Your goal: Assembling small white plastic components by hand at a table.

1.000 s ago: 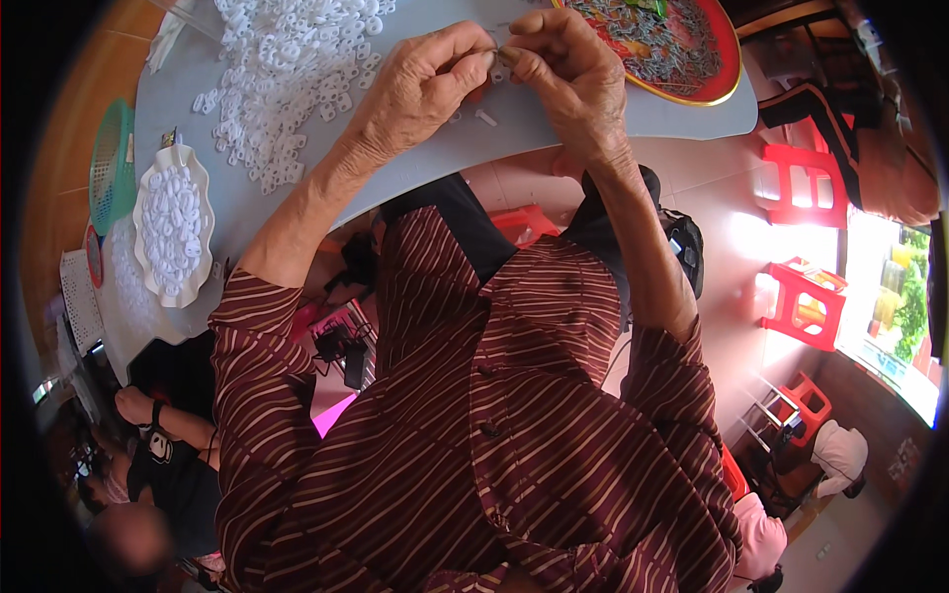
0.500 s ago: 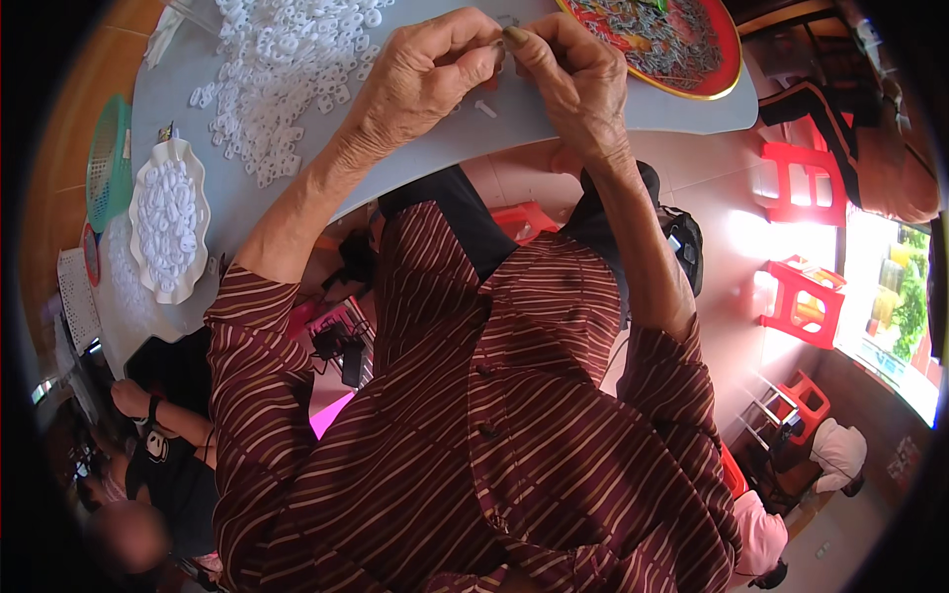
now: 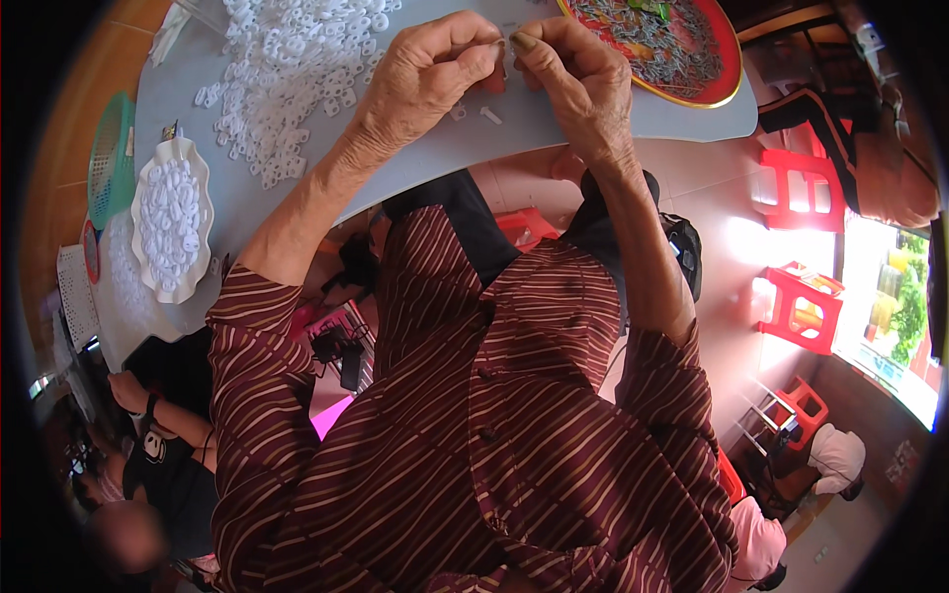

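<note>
Two bare hands meet at the top of the view, above a pale grey table (image 3: 415, 168). The left hand (image 3: 430, 74) is curled, thumb and forefinger pinched together on a tiny white plastic piece (image 3: 501, 67). The right hand (image 3: 578, 79) is also curled, its fingertips pressed against the same piece from the other side, so the two hands touch at the fingertips. The piece is too small to make out its shape. It is held just above the tabletop, between a heap of parts and a tray.

Two more small white bits (image 3: 474, 114) lie on the table just below the hands. To the left of the left hand, a loose heap of white plastic rings (image 3: 297, 69) spreads across the table. Further left, near the table's edge, a white scalloped dish (image 3: 146, 212) holds more of the same rings. A green plastic basket (image 3: 107, 158) sits beyond it, at the edge.

To the right of the right hand is a round red tray with a gold rim (image 3: 727, 74), filled with small grey parts.

The person wears a maroon shirt with thin pale stripes (image 3: 474, 425). Red plastic stools (image 3: 796, 306) stand on the floor to the right. Another person sits at lower left, one arm (image 3: 148, 410) in view.
</note>
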The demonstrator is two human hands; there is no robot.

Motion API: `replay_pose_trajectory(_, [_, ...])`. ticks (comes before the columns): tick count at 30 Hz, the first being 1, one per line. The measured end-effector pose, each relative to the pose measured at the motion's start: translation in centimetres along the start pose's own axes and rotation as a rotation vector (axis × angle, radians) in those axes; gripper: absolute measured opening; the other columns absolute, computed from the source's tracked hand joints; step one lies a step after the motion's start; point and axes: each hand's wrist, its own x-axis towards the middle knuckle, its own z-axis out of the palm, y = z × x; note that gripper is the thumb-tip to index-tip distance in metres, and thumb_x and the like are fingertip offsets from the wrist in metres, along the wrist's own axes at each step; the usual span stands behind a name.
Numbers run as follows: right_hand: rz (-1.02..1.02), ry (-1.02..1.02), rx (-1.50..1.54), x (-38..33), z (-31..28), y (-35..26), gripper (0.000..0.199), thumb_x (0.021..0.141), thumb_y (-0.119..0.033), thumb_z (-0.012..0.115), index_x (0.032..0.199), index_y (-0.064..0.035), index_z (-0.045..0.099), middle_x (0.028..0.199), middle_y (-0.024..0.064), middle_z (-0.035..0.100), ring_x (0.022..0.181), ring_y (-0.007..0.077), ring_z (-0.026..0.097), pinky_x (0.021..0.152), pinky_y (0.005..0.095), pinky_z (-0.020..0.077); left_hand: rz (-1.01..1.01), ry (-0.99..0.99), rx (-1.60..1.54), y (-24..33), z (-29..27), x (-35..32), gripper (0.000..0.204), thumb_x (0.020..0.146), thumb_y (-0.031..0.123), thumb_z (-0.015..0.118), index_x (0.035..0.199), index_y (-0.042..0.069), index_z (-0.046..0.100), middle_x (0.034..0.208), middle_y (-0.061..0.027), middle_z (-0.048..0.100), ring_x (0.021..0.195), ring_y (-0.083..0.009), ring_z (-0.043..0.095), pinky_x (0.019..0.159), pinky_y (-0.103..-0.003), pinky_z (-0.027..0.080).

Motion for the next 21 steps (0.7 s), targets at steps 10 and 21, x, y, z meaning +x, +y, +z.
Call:
replay_pose_trajectory(10, [0.049, 0.078, 0.019, -0.1, 0.7, 0.1, 0.020, 0.084, -0.021, 0.068, 0.081, -0.0021, 0.065, 0.064, -0.0012, 0.060, 0.060, 0.0033, 0.050, 0.054, 0.0200, 0.0422, 0.043, 0.031, 0.002, 0.9, 0.8, -0.1, 0.019, 0.093, 0.015, 0.052, 0.103, 0.001, 0.059, 0.076, -0.0001, 0.061, 0.073, -0.0049, 0.053, 0.069, -0.019, 0.044])
replay_pose_trajectory(21, [0.081, 0.033, 0.165, -0.2, 0.4, -0.3, 0.015, 0.086, -0.014, 0.063, 0.087, 0.0005, 0.063, 0.071, 0.0029, 0.064, 0.065, 0.0070, 0.059, 0.060, 0.0215, 0.0480, 0.068, 0.065, 0.418, 2.9, -3.7, 0.4, 0.020, 0.093, 0.020, 0.053, 0.099, 0.004, 0.061, 0.074, -0.0008, 0.060, 0.069, -0.0063, 0.052, 0.065, -0.021, 0.044])
